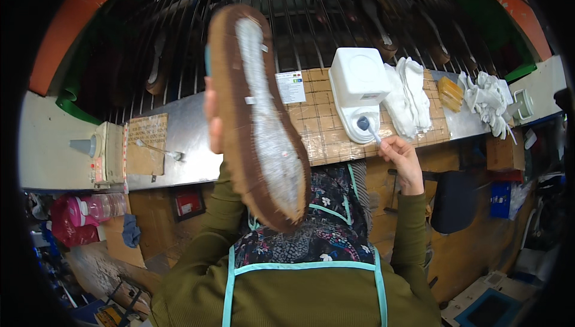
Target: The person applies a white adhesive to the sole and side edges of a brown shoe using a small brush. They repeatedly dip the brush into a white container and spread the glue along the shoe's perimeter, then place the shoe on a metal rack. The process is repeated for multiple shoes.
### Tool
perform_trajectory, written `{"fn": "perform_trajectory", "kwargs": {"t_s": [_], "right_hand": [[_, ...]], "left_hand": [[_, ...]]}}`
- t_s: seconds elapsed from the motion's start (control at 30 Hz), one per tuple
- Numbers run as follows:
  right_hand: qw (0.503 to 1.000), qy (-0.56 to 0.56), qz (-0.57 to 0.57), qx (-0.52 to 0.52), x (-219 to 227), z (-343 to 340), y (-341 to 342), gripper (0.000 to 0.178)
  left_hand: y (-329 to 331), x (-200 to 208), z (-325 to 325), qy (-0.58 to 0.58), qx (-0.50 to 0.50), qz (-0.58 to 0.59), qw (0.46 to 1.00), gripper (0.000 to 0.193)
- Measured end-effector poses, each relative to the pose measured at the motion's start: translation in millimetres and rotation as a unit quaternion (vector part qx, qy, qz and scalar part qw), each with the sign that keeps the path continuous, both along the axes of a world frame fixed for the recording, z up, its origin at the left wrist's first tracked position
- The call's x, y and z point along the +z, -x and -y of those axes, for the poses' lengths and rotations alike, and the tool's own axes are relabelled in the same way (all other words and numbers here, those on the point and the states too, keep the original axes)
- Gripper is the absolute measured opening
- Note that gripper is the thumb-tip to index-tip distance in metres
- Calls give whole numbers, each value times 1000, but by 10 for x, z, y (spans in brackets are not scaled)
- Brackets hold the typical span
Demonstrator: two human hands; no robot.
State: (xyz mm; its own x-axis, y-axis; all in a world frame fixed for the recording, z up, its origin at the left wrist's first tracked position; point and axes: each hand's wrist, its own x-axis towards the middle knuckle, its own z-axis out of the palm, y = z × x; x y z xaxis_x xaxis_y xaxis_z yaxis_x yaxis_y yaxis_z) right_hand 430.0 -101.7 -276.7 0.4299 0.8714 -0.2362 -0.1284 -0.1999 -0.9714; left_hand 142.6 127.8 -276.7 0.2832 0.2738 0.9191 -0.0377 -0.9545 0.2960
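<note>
My left hand (212, 117) is closed around the far side of a brown shoe upper (230, 111) held up close in the middle of the view. Most of its fingers are hidden behind the shoe. The bottom faces me, with a ribbed silvery-white strip (266, 111) along its centre and a brown rim around it. Between the fingertips of my right hand (402, 158) is the thin, pale handle of a brush (372, 133). Its dark round head rests at the round opening in the base of a white plastic dispenser (359, 81).
White gloves (410, 96) lie right of the dispenser, then a yellowish block (450, 94) and more crumpled gloves (488, 99). Cardboard (314, 141) covers part of the metal bench. Behind it runs a rack of metal bars (293, 33), with other shoes (377, 21) on it.
</note>
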Motion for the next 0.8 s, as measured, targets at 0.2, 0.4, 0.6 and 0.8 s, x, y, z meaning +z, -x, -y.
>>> {"fn": "perform_trajectory", "kwargs": {"t_s": [0.2, 0.4, 0.6, 0.8], "right_hand": [[847, -185, 458, -195, 824, -408, 852, 14], [893, -310, 289, -152, 987, -580, 1226, 16], [895, -331, 263, -145, 1051, -885, 1224, 13], [878, -373, 266, -135, 1222, -1195, 1055, 13]], "left_hand": [[-304, 34, -32, -89, 79, 28, 993, 68], [-505, 277, -67, -74, -12, 92, 993, 51], [-426, 275, -7, -108, 12, 119, 987, 37], [-265, 292, 76, -52, -34, 86, 994, 36]]}}
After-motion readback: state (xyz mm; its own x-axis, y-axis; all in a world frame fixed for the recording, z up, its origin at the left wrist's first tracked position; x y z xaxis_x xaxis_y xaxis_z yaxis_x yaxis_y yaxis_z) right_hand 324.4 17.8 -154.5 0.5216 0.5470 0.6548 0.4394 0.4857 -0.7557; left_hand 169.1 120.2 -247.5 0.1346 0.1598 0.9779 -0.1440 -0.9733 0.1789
